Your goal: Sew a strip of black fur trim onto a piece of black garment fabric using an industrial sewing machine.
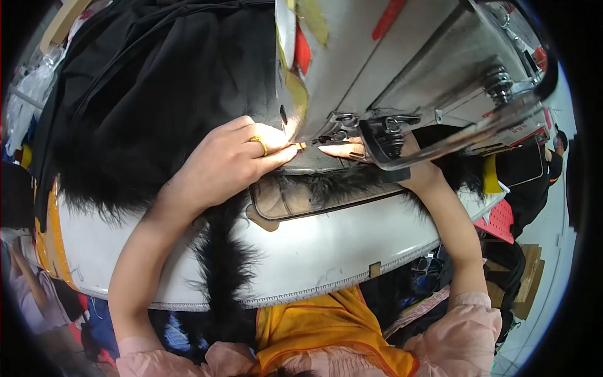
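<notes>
Black fabric (207, 81) lies heaped over the left of a sewing machine (414, 69). My left hand (235, 157), with a yellow ring, is closed on its edge beside the lit needle area. A small orange bit (301, 146) shows at its fingertips; I cannot make out what it is. From the other side my right hand (344, 149) reaches in, a finger stretched out flat on the black cloth near the presser foot. Machine parts hide the rest of that hand. A strip of black fluffy trim (223, 264) runs under both wrists and hangs over the table's front edge.
The white table (333, 239) has a measuring tape (264, 303) along its curved front edge. A metal bar (465, 141) arches above my right hand. A pink perforated board (496, 223) sits at the right. Another person (38, 289) is partly visible at the lower left.
</notes>
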Motion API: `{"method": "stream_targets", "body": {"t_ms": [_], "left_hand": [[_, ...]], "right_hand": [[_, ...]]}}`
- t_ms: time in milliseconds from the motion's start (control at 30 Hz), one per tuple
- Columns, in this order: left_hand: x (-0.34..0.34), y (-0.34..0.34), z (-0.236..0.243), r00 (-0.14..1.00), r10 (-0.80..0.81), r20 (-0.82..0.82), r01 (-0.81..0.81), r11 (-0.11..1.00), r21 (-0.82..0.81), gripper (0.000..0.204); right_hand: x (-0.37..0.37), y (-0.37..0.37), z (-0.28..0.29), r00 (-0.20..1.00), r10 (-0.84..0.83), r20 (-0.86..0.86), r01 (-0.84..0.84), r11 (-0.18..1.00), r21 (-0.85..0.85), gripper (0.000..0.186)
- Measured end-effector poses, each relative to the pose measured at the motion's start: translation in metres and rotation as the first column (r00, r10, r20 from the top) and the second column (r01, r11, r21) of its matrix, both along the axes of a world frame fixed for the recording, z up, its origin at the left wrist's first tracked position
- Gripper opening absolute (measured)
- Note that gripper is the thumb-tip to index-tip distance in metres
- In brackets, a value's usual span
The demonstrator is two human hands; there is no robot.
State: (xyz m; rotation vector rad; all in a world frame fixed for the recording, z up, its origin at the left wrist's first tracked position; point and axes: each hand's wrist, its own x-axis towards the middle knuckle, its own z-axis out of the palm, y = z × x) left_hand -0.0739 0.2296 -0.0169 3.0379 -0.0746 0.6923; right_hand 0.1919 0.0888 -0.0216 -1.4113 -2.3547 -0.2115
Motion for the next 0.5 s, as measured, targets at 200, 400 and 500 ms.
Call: {"method": "stream_targets", "body": {"t_ms": [200, 400, 500], "left_hand": [[0.001, -0.005, 0.002, 0.998, 0.062, -0.001, -0.062, 0.997, 0.056, 0.036], [0.001, -0.006, 0.006, 0.994, 0.104, -0.026, -0.103, 0.994, 0.024, 0.032], [-0.013, 0.005, 0.018, 0.987, 0.093, -0.130, -0.107, 0.989, -0.101, 0.031]], "right_hand": [[-0.004, 0.002, 0.004, 0.993, 0.012, 0.120, -0.014, 1.000, 0.015, 0.007], [-0.004, 0.003, 0.000, 0.994, 0.003, -0.108, -0.009, 0.999, -0.052, 0.012], [-0.009, 0.006, 0.011, 0.998, 0.065, -0.013, -0.065, 0.998, 0.004, 0.018]]}}
